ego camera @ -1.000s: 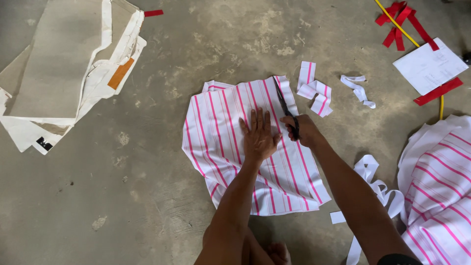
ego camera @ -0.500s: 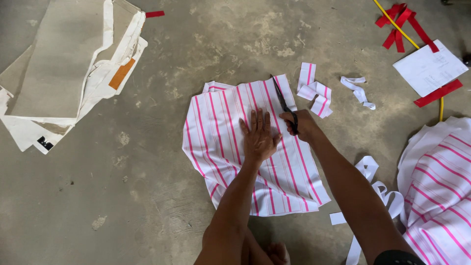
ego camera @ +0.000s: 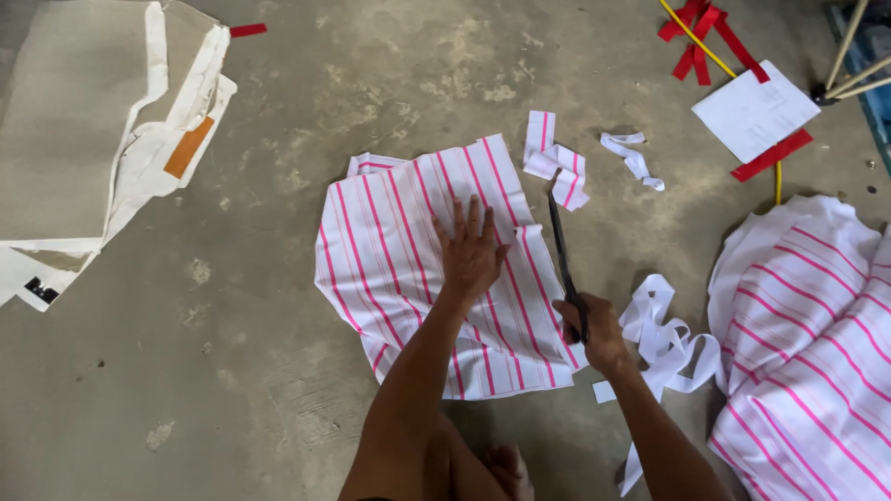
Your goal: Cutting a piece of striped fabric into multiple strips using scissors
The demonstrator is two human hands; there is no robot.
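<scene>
Far left of the left hand: pile of beige and white fabric pieces (ego camera: pixel 93 139) with an orange patch, lying on the grey concrete floor (ego camera: pixel 278 390). Small red strip (ego camera: pixel 248 30) just past the pile's top edge.

Left hand (ego camera: pixel 471 250): released, fingers spread, palm pressed flat on the white fabric piece with pink stripes (ego camera: pixel 408 269). That piece lies flat on the floor, directly under the left hand and reaching out to its left and toward the body.

Right hand (ego camera: pixel 594 329): clenched around the handles of the long black scissors (ego camera: pixel 561 255). Blades point away from the body, running along the right edge of the striped piece, just right of the left hand. Can't tell whether the blades are parted.

Beyond the scissor tip: small striped fabric offcuts (ego camera: pixel 554 160); a white scrap (ego camera: pixel 631 156) just right of them.

Right of the right hand, touching or nearly so: curled white fabric strips (ego camera: pixel 664 339). Small white square scrap (ego camera: pixel 603 392) near the wrist.

Further right: large heap of the same pink-striped white cloth (ego camera: pixel 803 325).

Far beyond the right hand, top right: white sheet of paper (ego camera: pixel 754 111), red ribbons (ego camera: pixel 705 37), thin yellow cord (ego camera: pixel 687 32).
</scene>
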